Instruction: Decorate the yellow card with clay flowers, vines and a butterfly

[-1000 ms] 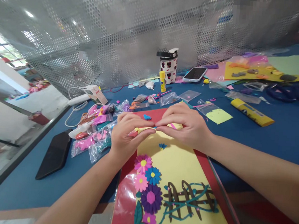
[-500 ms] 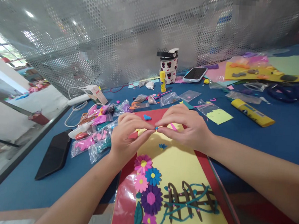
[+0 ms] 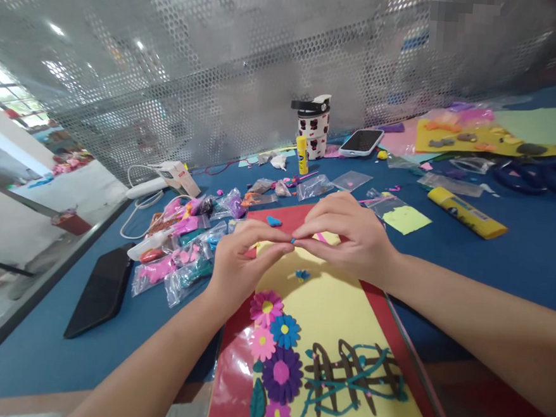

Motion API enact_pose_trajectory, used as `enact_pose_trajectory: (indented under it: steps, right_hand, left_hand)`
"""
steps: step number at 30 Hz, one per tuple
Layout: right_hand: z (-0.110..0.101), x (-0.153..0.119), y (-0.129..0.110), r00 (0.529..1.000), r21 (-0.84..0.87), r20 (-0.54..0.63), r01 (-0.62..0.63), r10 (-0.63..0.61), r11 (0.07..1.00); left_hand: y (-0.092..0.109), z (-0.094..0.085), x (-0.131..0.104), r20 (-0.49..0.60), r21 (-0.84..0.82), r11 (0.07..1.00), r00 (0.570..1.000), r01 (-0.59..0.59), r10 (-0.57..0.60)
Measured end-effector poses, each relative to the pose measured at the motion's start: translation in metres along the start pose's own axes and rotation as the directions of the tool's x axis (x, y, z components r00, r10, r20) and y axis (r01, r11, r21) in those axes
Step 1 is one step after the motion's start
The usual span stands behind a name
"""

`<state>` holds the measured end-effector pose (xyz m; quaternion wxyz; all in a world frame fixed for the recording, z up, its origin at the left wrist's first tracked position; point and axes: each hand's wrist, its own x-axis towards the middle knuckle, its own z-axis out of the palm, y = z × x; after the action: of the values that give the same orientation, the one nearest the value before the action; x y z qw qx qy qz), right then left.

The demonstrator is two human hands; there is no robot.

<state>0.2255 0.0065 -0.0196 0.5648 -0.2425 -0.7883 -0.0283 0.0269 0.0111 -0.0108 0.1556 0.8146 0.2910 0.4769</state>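
Note:
A tiny bit of blue clay [image 3: 293, 240] is pinched between my two hands' fingertips, above the top of a yellow sheet [image 3: 333, 301] on a red backing [image 3: 234, 383]. My left hand [image 3: 248, 257] grips it from the left with thumb and forefinger. My right hand [image 3: 347, 235] closes on it from the right. A small blue clay petal piece [image 3: 302, 274] lies on the sheet below. Just beyond the fingers, a larger blue clay lump [image 3: 274, 221] rests on the red. Clay flowers [image 3: 280, 371] line the sheet's left side, and a brown clay fence [image 3: 352, 376] with teal vines sits lower right.
Bagged clay [image 3: 186, 253] and a black tablet-like object [image 3: 98, 291] lie to the left. Farther back stand a glue stick [image 3: 302, 155] and a patterned cup [image 3: 317, 132], near a phone [image 3: 361, 142]. A yellow packet [image 3: 468, 213] and scissors [image 3: 518, 178] are at right.
My left hand has shifted slightly right and its fingertips have turned a little. Both hands still pinch the blue bit; the pieces on the sheet stay in place.

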Motion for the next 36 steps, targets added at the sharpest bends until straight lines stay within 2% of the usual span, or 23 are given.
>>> enact_pose_trajectory:
  steps: [2,4,7,10,13,15,21,30,32,36]
  right_hand:
    - [-0.001,0.0,0.001,1.0,0.005,0.004,0.014,-0.014,1.0]
    - [-0.001,0.0,0.001,0.999,0.006,0.001,0.04,-0.04,0.999]
    - [0.0,-0.001,0.0,0.998,-0.02,-0.001,0.068,-0.068,0.997]
    - [0.001,0.0,0.0,0.999,-0.067,0.016,0.029,-0.028,0.997]
    - [0.0,0.0,0.002,1.0,-0.102,0.02,-0.005,0.007,0.995]
    - [-0.001,0.0,0.004,1.0,-0.107,0.022,-0.013,0.015,0.994]
    - [0.0,0.0,0.005,0.998,-0.093,0.065,-0.007,0.013,0.996]
    - [0.004,0.001,0.0,0.998,-0.07,0.069,0.015,-0.011,0.997]
    - [0.004,0.0,-0.001,0.998,-0.041,0.066,0.002,0.001,0.999]
    - [0.004,0.0,-0.002,0.995,-0.003,0.046,-0.086,0.086,0.996]
  left_hand:
    - [0.002,0.002,0.0,0.039,-0.103,0.985,0.99,0.137,-0.133]
    - [0.003,0.004,0.0,0.118,-0.222,0.932,0.957,0.286,-0.266]
    - [0.005,0.007,-0.001,0.256,-0.44,0.761,0.879,0.477,-0.402]
    - [0.003,0.01,-0.001,0.338,-0.602,0.561,0.818,0.568,-0.466]
    - [-0.002,0.01,0.002,0.326,-0.673,0.453,0.784,0.585,-0.528]
    - [-0.004,0.008,0.004,0.29,-0.688,0.441,0.775,0.576,-0.561]
    - [-0.005,0.006,0.006,0.249,-0.631,0.499,0.764,0.594,-0.595]
    - [-0.001,0.006,0.001,0.256,-0.555,0.596,0.801,0.581,-0.542]
    - [0.001,0.006,0.001,0.26,-0.566,0.573,0.788,0.592,-0.557]
    - [0.004,0.009,0.001,0.299,-0.624,0.442,0.719,0.645,-0.627]
